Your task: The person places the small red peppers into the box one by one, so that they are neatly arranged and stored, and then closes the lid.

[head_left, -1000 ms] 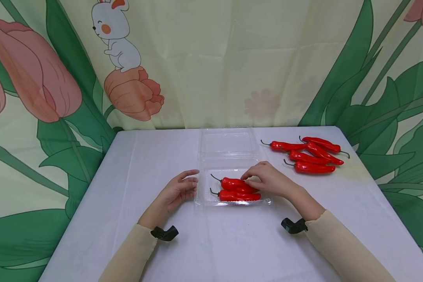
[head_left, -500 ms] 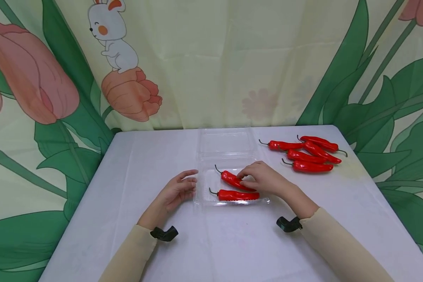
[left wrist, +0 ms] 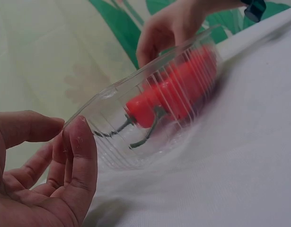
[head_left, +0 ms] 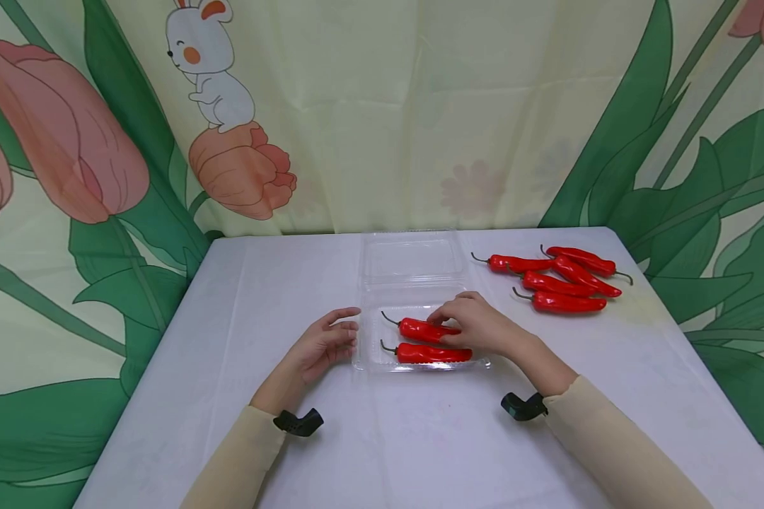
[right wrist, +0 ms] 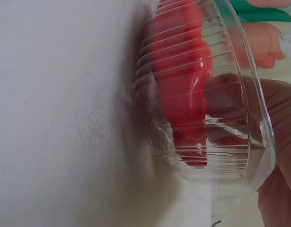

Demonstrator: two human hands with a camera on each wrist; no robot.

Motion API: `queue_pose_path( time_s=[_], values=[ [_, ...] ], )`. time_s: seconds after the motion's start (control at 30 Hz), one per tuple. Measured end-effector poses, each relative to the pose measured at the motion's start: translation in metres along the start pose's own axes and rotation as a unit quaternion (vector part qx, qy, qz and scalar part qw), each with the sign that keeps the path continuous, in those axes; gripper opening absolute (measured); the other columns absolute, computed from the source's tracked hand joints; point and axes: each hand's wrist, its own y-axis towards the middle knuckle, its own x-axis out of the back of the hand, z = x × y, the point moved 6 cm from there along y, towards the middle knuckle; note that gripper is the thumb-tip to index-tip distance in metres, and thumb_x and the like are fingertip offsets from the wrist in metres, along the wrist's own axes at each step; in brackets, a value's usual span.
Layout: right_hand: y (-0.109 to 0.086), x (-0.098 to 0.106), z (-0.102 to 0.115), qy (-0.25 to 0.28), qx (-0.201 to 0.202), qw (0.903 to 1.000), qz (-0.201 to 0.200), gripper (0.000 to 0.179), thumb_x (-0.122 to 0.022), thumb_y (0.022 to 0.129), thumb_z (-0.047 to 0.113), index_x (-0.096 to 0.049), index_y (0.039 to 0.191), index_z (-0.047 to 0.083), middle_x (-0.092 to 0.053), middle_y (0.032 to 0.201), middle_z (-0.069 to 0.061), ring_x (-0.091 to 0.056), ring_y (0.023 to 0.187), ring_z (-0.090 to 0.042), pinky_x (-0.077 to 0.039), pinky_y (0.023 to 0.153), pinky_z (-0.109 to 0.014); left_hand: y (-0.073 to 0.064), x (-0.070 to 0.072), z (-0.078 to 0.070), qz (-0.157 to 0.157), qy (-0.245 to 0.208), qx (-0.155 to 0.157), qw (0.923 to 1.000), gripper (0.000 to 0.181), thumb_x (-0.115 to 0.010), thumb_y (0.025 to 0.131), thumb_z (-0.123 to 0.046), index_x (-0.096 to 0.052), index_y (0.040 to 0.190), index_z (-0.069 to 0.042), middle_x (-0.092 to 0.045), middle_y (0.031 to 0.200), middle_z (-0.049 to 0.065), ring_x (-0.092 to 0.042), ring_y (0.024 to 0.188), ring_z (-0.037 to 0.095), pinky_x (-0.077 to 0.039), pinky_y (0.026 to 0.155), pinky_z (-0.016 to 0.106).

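Note:
Two red chili peppers lie in the bottom of a clear plastic clamshell box (head_left: 369, 353) on the white table. In the head view my right hand (head_left: 480, 325) reaches over the box's right side, and its fingers hold the farther chili pepper (head_left: 417, 329) near the tip. The nearer chili pepper (head_left: 429, 353) lies along the front wall, stem to the left. My left hand (head_left: 321, 346) is at the box's left edge; in the left wrist view its thumb and forefinger pinch the rim (left wrist: 95, 97). My right fingertips are partly hidden behind the pepper.
Several more red chili peppers (head_left: 566, 302) lie in a loose pile at the back right of the table. The box's clear lid (head_left: 410, 256) lies folded back toward the curtain (head_left: 382, 141) behind the table.
The farther chili pepper swung its stem end away from me, then back, so it now lies nearly parallel to the nearer one. My right hand shifted slightly with it; my left stayed put.

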Motion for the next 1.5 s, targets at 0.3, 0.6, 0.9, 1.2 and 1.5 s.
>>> queue_pose_path(
  time_s=[0.3, 0.6, 0.9, 1.2, 1.5],
  values=[
    [-0.003, 0.001, -0.002, 0.010, 0.005, 0.9999, 0.001, 0.045, -0.087, 0.081, 0.023, -0.074, 0.124, 0.020, -0.075, 0.115, 0.003, -0.067, 0.111, -0.019, -0.030, 0.117, -0.063, 0.001, -0.001, -0.001, 0.002, 0.002, -0.002, 1.0000, 0.058, -0.058, 0.098, 0.005, -0.039, 0.152, -0.003, -0.062, 0.106, 0.003, -0.066, 0.078, 0.010, -0.059, 0.073, 0.024],
    [-0.005, 0.005, 0.000, 0.012, 0.009, 0.9998, -0.010, 0.041, -0.085, 0.084, 0.024, -0.075, 0.123, 0.019, -0.075, 0.116, 0.003, -0.066, 0.113, -0.019, -0.033, 0.116, -0.061, 0.000, -0.003, -0.001, 0.008, 0.004, -0.002, 1.0000, 0.059, -0.058, 0.098, 0.004, -0.038, 0.152, -0.002, -0.062, 0.105, 0.002, -0.066, 0.079, 0.010, -0.059, 0.072, 0.024],
    [-0.014, 0.016, -0.002, 0.023, 0.009, 0.9987, -0.046, 0.038, -0.079, 0.090, 0.022, -0.072, 0.127, 0.020, -0.070, 0.126, -0.001, -0.062, 0.120, -0.026, -0.050, 0.104, -0.054, 0.000, -0.002, -0.002, 0.002, -0.005, 0.002, 1.0000, 0.060, -0.060, 0.096, 0.005, -0.039, 0.152, -0.003, -0.062, 0.106, 0.002, -0.065, 0.079, 0.011, -0.059, 0.072, 0.024],
    [-0.028, 0.031, -0.014, 0.033, -0.001, 0.9960, -0.084, 0.041, -0.078, 0.090, 0.017, -0.069, 0.130, 0.018, -0.065, 0.133, -0.006, -0.058, 0.126, -0.029, -0.056, 0.099, -0.052, -0.002, -0.001, -0.003, -0.007, -0.011, 0.007, 0.9999, 0.057, -0.060, 0.096, 0.005, -0.042, 0.149, -0.006, -0.061, 0.108, 0.004, -0.065, 0.079, 0.011, -0.059, 0.072, 0.024],
    [-0.050, 0.039, -0.038, 0.028, -0.039, 0.9939, -0.100, 0.038, -0.077, 0.091, 0.017, -0.071, 0.128, 0.017, -0.066, 0.132, -0.008, -0.059, 0.127, -0.032, -0.054, 0.100, -0.057, -0.001, -0.002, -0.001, -0.005, -0.006, 0.010, 0.9999, 0.058, -0.061, 0.096, 0.003, -0.041, 0.151, -0.005, -0.061, 0.109, 0.005, -0.065, 0.081, 0.011, -0.059, 0.074, 0.024]
  ],
)
